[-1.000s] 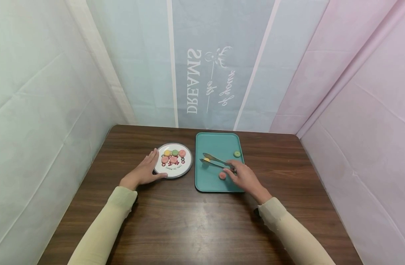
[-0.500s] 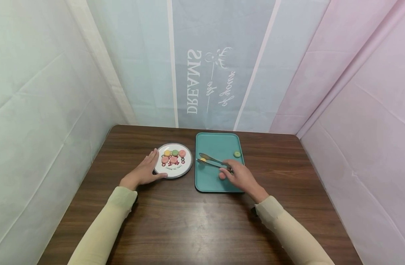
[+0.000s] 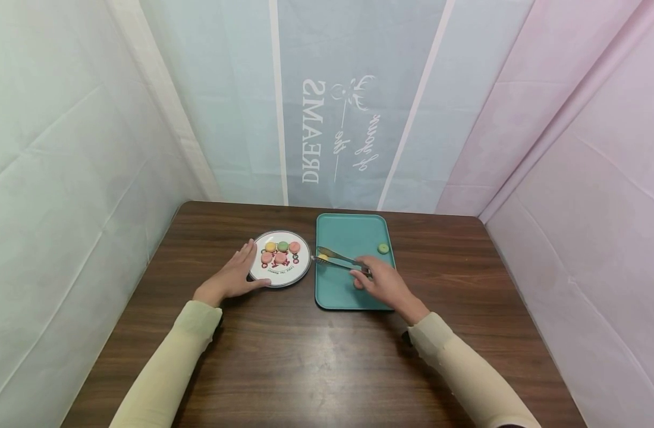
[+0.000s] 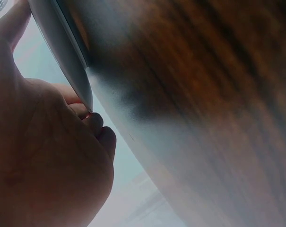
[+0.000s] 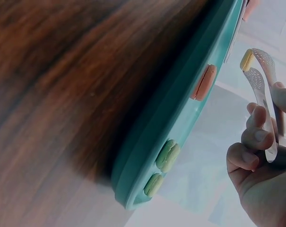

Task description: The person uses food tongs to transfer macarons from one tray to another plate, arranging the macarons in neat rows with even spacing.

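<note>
My left hand (image 3: 233, 273) rests at the left rim of a white plate (image 3: 300, 267), fingers straight and thumb spread along its near edge. On that plate sit several macarons, among them a yellow one (image 3: 270, 246) and a green one (image 3: 282, 246). Metal tongs (image 3: 343, 261) are gripped in my right hand (image 3: 384, 282), over the teal tray (image 3: 337, 297). Between the tong tips a yellow macaron (image 5: 247, 60) is pinched, raised above the tray in the right wrist view. A pink macaron (image 5: 203, 82) lies in the tray, partly hidden by my right fingers in the head view.
Two green macarons lie in the tray, one nearer (image 5: 153, 185) and one beyond (image 5: 168, 156) in the right wrist view. Plate and tray stand side by side on a dark wooden table (image 3: 305, 362). Hanging cloth (image 3: 354, 148) closes off the back and sides.
My right hand has moved left with the tongs and the yellow macaron, from over the tray's middle to its left edge near the plate. The left hand has stayed in place.
</note>
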Motion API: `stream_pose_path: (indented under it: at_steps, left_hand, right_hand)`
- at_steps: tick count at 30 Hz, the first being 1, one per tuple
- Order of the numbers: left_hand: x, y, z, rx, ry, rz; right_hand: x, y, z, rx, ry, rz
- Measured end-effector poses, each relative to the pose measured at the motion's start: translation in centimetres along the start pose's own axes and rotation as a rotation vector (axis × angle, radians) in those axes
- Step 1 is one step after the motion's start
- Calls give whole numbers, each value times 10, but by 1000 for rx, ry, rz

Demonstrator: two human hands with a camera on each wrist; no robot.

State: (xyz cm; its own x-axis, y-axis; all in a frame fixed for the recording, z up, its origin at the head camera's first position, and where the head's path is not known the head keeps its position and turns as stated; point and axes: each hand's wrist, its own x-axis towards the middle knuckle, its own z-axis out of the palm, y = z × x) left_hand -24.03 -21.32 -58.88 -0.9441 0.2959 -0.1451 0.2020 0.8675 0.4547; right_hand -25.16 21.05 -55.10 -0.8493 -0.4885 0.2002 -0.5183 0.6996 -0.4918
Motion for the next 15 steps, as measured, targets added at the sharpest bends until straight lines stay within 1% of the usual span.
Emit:
stream_pose_path:
  at_steps: [10, 15]
  left_hand:
    - [0, -1, 0, 2, 0, 2]
    - [0, 0, -1, 0, 7, 11]
  right_hand:
    - [5, -1, 3, 3, -26, -11]
    - [10, -5, 5, -33, -16, -34]
